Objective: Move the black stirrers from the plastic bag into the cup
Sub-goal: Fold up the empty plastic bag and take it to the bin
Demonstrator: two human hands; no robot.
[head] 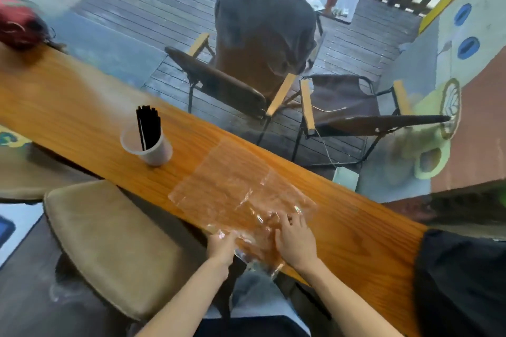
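A clear plastic bag [232,189] lies flat on the long wooden counter [82,117]; I see no stirrers inside it. A bundle of black stirrers [148,127] stands upright in a translucent plastic cup [153,152], to the left of the bag and apart from it. My left hand [220,247] pinches the bag's near left corner at the counter's edge. My right hand [295,241] rests on the bag's near end, fingers spread and pressing the plastic down.
A padded tan stool [109,249] stands at my lower left. A person in a dark shirt [262,24] sits in a folding chair beyond the counter, beside a second folding chair [345,115]. A red object [19,22] lies at the counter's far left end. Someone's dark sleeve [460,276] is at right.
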